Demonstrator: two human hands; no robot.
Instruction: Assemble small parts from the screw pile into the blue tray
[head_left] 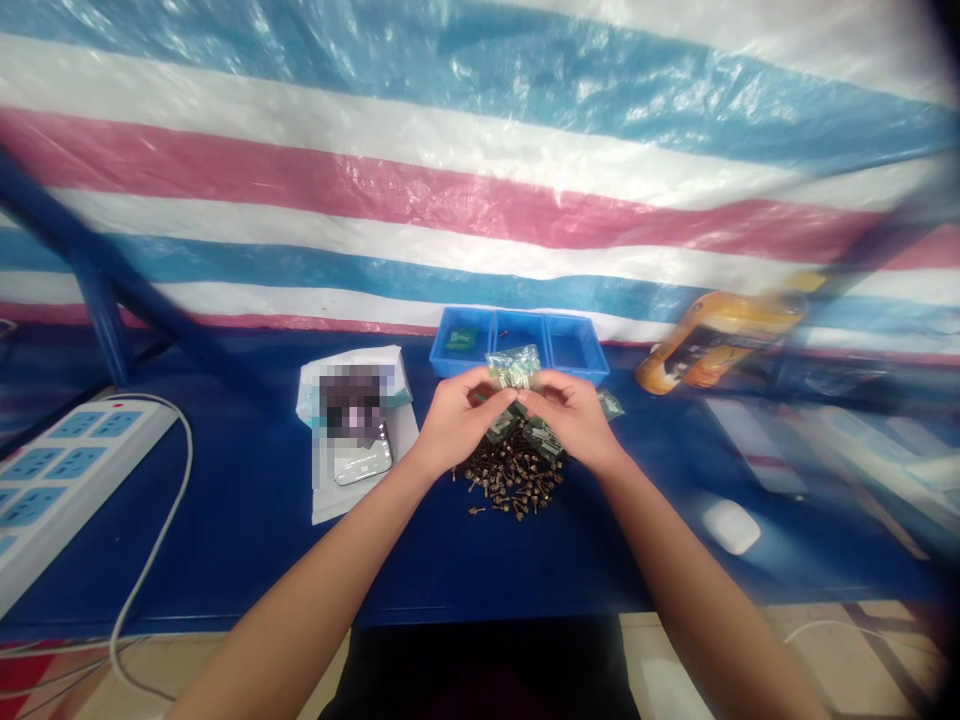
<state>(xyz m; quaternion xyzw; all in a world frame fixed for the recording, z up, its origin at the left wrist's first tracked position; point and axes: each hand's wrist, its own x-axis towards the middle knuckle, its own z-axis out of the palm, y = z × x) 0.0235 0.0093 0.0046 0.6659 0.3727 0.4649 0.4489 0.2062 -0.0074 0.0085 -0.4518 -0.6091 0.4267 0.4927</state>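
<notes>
My left hand (456, 415) and my right hand (571, 413) meet above a pile of small dark screws (511, 475) on the blue table. Both hands pinch a small clear plastic bag (514, 368) between their fingertips, holding it just above the pile. A few more small bags (541, 437) lie on the screws beneath my hands. Fingers of both hands are curled closed on the bag.
A blue three-compartment tray (573, 347) stands behind my hands. A small scale on white paper (360, 440) lies to the left, a white power strip (67, 470) at far left. An orange bottle (716, 340) lies at right, a white case (731, 525) nearer.
</notes>
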